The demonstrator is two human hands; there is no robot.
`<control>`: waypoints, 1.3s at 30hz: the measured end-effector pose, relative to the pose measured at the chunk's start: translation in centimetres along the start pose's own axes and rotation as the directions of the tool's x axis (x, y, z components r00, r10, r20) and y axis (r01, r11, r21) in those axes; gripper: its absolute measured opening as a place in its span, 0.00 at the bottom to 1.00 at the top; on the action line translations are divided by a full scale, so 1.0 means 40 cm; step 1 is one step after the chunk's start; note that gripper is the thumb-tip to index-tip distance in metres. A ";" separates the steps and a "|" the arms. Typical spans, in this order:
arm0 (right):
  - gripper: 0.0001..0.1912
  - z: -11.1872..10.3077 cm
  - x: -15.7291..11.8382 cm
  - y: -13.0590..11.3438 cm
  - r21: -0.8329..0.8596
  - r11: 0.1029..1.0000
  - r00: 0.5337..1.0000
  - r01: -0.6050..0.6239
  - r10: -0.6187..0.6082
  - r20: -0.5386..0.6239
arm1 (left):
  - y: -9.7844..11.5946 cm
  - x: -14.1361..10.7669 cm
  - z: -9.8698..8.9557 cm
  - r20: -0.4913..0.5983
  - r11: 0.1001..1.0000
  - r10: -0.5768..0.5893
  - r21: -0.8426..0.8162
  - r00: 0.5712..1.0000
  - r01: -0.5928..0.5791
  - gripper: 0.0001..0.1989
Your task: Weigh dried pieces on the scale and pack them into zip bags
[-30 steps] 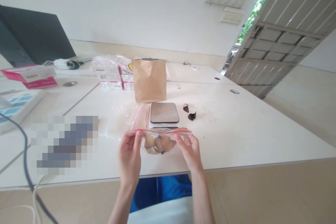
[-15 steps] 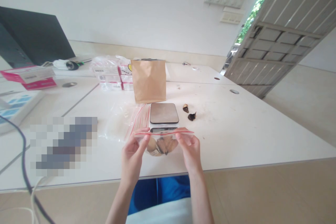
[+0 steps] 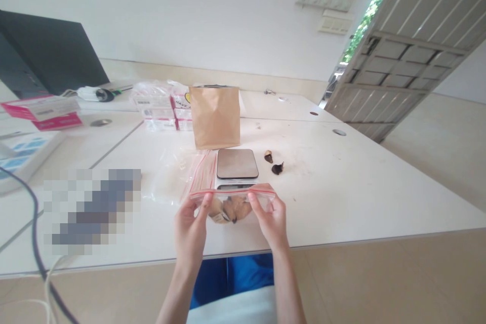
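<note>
A clear zip bag [image 3: 230, 208] with a red seal line hangs between my hands, holding several brown and tan dried pieces. My left hand [image 3: 192, 220] pinches its top edge on the left, and my right hand [image 3: 269, 215] pinches the same edge on the right. Just beyond the bag lies a kitchen scale [image 3: 238, 163] with a bare plate; its display is partly covered by the bag's top. Left of the scale are flat clear zip bags [image 3: 178, 174]. Two dark dried pieces [image 3: 277, 168] rest to the right of the scale.
A brown paper bag [image 3: 215, 117] stands behind the scale. Plastic-wrapped boxes [image 3: 157, 106] sit left of it. Pink and white boxes [image 3: 56, 111], a dark monitor [image 3: 53, 53] and a cable [image 3: 35, 228] are at the left. The white table's [image 3: 341, 202] front edge is near my wrists.
Both hands have shifted slightly with the zip bag, which moved a little to the left. My right thumb has slid inward along the seal.
</note>
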State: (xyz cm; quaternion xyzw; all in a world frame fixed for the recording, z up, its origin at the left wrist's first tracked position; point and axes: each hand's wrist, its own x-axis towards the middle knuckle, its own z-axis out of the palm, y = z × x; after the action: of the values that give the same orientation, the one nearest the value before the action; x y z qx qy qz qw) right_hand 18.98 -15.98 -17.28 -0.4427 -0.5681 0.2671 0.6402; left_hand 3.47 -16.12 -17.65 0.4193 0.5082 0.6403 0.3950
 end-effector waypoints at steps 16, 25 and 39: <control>0.04 -0.032 0.000 -0.023 0.063 0.997 0.998 -0.035 0.032 0.050 | 0.041 0.018 -0.020 0.141 0.999 0.036 -0.013 0.989 -0.034 0.15; 0.04 -0.026 -0.005 -0.023 -0.008 0.999 0.999 0.037 -0.037 0.008 | 0.043 0.020 -0.018 0.114 0.998 0.042 0.050 0.993 -0.048 0.16; 0.03 -0.031 -0.007 -0.017 -0.078 0.992 0.994 0.095 -0.100 -0.052 | 0.041 0.014 -0.019 0.146 0.982 0.098 0.146 0.984 -0.119 0.14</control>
State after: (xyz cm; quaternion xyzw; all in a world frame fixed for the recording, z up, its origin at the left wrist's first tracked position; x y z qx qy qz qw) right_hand 19.99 -16.85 -16.77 -0.4457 -0.5806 0.2013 0.6510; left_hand 2.42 -16.11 -16.05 0.5191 0.5039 0.5890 0.3601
